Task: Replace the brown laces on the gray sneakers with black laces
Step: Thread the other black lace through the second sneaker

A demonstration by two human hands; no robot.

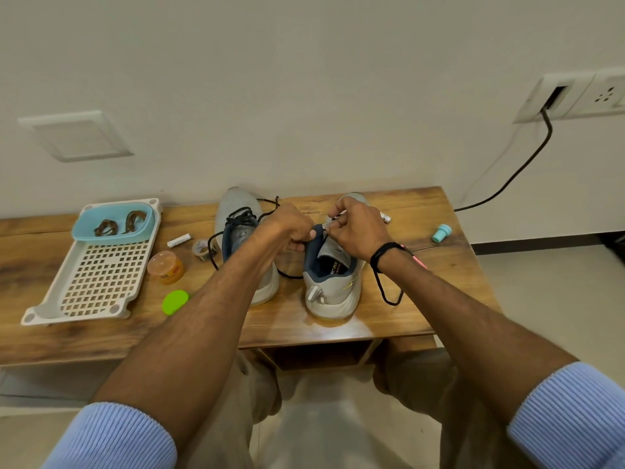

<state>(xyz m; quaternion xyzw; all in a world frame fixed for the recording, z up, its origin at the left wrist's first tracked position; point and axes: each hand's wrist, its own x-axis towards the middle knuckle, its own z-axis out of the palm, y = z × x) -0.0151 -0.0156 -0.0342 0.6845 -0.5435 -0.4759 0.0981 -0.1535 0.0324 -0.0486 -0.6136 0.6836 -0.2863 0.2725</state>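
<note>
Head view: left hand (291,228) fingers (304,236) clench the sneaker (333,292) collar. Right hand (358,228) fingers apparently pinch the black lace (385,289) tip, touching the left fingers. Steady the collar and feed the tip straight through the eyelet.

Clutter on a wooden table (406,211)
A white perforated tray (101,282) lies left, a blue bowl (108,237) at its far end; just beside it an orange jar (166,267), a green lid (175,301), a white tube (179,240); a teal cap (442,232) sits far right
</note>
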